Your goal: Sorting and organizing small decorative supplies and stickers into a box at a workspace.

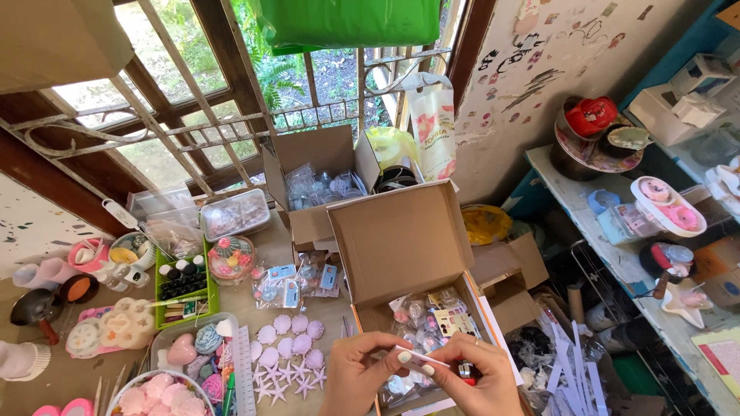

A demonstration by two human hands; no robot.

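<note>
Pale pink flat card (pixel 420 359): light, thin, bendable; likely best pinched at ends. Left hand (pixel 358 377) and right hand (pixel 474 379) closed on it above open cardboard box (pixel 401 243).

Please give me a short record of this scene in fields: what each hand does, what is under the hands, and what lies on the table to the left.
left hand: pinches one end of a small pale strip
right hand: pinches the other end of the strip; something red shows under the fingers
under the hands: open cardboard box filled with small clear packets
left on the table: pink shell shapes and pale star shapes
behind: second open box by the window
</note>
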